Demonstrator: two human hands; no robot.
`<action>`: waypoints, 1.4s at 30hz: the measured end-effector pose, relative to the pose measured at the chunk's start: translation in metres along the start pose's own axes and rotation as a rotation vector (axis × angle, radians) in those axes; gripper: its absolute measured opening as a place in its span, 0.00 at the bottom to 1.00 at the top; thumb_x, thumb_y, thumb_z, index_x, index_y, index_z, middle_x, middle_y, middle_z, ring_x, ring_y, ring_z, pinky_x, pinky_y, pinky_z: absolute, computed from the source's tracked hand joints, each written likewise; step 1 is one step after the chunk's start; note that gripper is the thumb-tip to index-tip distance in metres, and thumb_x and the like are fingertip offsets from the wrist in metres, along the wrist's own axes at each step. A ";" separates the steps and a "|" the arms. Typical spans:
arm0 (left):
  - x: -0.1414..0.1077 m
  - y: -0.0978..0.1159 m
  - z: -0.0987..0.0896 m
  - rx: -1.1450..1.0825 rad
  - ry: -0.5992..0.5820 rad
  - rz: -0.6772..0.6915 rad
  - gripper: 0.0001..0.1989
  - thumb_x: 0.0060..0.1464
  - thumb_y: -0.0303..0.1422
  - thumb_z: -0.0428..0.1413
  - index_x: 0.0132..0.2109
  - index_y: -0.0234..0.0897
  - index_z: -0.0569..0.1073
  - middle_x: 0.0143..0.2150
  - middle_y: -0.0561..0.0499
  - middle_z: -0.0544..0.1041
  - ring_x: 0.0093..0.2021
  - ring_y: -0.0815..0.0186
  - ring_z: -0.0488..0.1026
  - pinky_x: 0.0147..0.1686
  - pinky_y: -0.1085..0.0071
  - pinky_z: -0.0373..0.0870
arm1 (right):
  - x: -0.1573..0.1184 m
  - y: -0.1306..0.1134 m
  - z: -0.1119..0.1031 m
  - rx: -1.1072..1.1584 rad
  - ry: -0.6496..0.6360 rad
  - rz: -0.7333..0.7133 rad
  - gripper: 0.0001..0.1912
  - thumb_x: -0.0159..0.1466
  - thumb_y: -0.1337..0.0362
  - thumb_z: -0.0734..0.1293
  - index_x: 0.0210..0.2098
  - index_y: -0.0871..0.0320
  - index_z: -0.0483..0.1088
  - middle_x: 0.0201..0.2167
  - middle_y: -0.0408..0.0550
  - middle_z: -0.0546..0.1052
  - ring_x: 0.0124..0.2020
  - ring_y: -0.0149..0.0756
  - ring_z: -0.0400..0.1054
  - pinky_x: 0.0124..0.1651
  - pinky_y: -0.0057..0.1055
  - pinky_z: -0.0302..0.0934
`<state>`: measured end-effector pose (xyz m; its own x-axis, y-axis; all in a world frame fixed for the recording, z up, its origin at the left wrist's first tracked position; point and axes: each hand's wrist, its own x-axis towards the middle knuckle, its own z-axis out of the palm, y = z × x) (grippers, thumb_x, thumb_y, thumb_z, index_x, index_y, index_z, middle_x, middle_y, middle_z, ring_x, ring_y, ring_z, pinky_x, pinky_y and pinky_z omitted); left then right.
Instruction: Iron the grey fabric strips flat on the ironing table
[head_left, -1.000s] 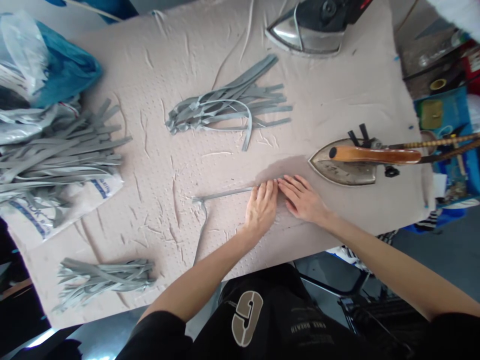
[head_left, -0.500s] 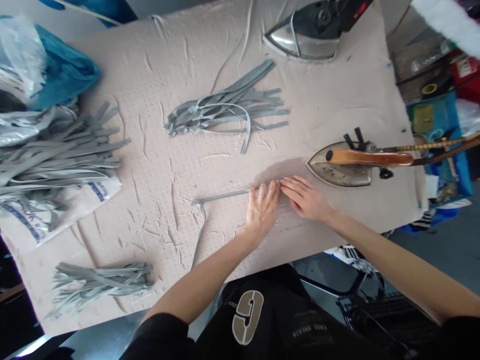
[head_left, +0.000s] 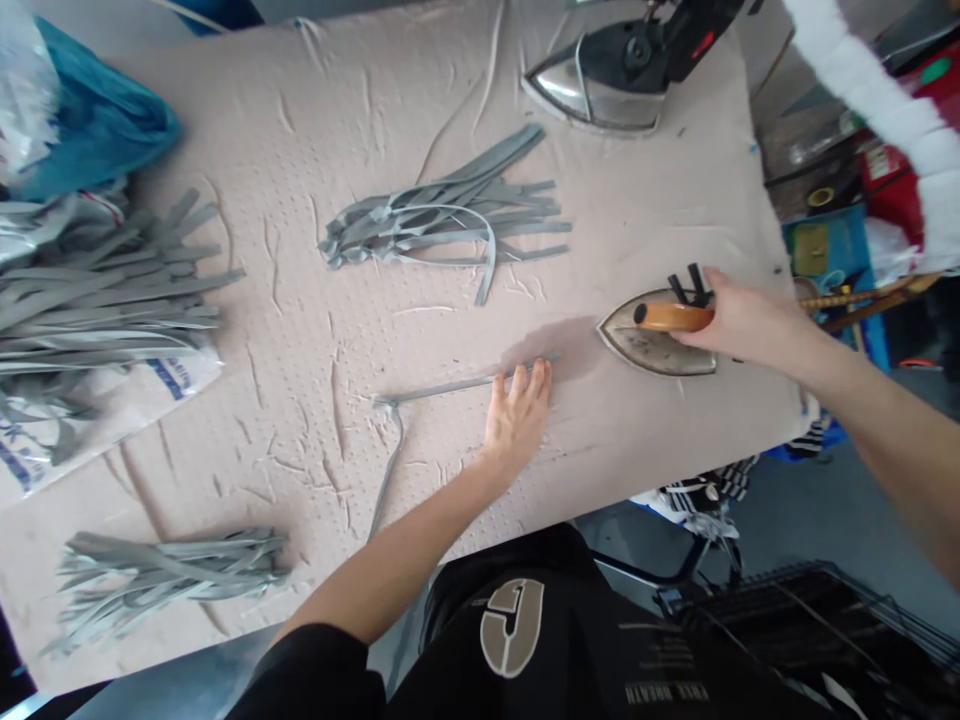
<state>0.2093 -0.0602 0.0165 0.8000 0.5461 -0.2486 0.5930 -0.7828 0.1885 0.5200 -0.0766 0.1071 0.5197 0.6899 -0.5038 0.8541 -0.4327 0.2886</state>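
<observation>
My left hand [head_left: 519,405] lies palm down on the padded table, its fingertips resting on a narrow grey fabric strip [head_left: 442,388] and holding it flat. From the strip's left end, a loose tail bends down toward the table's front edge. To the right, my right hand [head_left: 731,320] is closed round the rear of the wooden handle of an iron [head_left: 660,352]. That iron sits flat with its tip pointing left; part of the handle is hidden by the hand. A damp-looking dark patch shows between the strip's right end and the iron.
A second iron [head_left: 600,90] stands at the back. Bundles of grey strips lie at the middle [head_left: 450,215], the front left [head_left: 176,580] and the left on a plastic bag [head_left: 112,300]. A blue bag [head_left: 105,115] sits behind. Thread scraps litter the cloth [head_left: 300,350].
My right hand has left the strip beside my left hand and moved right onto the iron's handle. My left hand stays on the strip. The whole view has shifted slightly.
</observation>
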 end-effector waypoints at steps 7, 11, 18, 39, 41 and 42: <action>-0.001 0.000 0.003 -0.035 0.038 0.005 0.30 0.66 0.23 0.41 0.73 0.32 0.60 0.73 0.40 0.62 0.68 0.50 0.63 0.66 0.46 0.64 | -0.026 -0.051 -0.020 0.081 -0.041 -0.221 0.52 0.61 0.41 0.66 0.72 0.69 0.51 0.38 0.67 0.80 0.38 0.55 0.75 0.34 0.38 0.55; -0.003 -0.002 0.006 -0.066 0.044 0.005 0.29 0.66 0.24 0.42 0.73 0.32 0.60 0.72 0.40 0.63 0.68 0.51 0.63 0.66 0.47 0.64 | -0.032 -0.071 -0.018 -0.020 -0.053 -0.244 0.55 0.61 0.40 0.64 0.72 0.75 0.47 0.33 0.64 0.80 0.33 0.55 0.75 0.33 0.38 0.59; -0.013 -0.014 0.014 -0.045 0.097 0.041 0.28 0.67 0.24 0.41 0.71 0.23 0.61 0.67 0.35 0.68 0.66 0.53 0.66 0.68 0.55 0.62 | -0.035 -0.083 -0.015 -0.096 -0.022 -0.326 0.51 0.62 0.43 0.63 0.72 0.72 0.49 0.31 0.61 0.80 0.31 0.55 0.75 0.32 0.39 0.60; -0.071 -0.098 0.015 -0.065 0.130 0.096 0.22 0.65 0.26 0.45 0.63 0.31 0.71 0.56 0.38 0.76 0.53 0.53 0.73 0.55 0.55 0.68 | -0.048 -0.148 -0.017 -0.120 0.083 -0.563 0.53 0.62 0.41 0.63 0.73 0.71 0.47 0.26 0.57 0.79 0.26 0.51 0.73 0.31 0.38 0.60; -0.077 -0.111 0.016 -0.061 0.187 0.124 0.20 0.65 0.26 0.45 0.59 0.31 0.73 0.53 0.38 0.78 0.49 0.54 0.74 0.51 0.56 0.70 | -0.051 -0.153 -0.018 -0.119 0.074 -0.572 0.54 0.62 0.42 0.64 0.74 0.72 0.44 0.27 0.58 0.80 0.27 0.52 0.74 0.31 0.38 0.61; -0.080 -0.116 0.017 -0.062 0.207 0.135 0.20 0.65 0.26 0.45 0.58 0.31 0.74 0.52 0.38 0.78 0.49 0.54 0.74 0.50 0.56 0.70 | -0.051 -0.154 -0.019 -0.118 0.072 -0.570 0.55 0.62 0.42 0.64 0.74 0.73 0.43 0.28 0.59 0.80 0.28 0.52 0.74 0.31 0.38 0.61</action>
<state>0.0748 -0.0179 -0.0017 0.8700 0.4927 -0.0184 0.4793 -0.8363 0.2664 0.3618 -0.0342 0.1041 -0.0255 0.8343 -0.5507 0.9934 0.0826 0.0791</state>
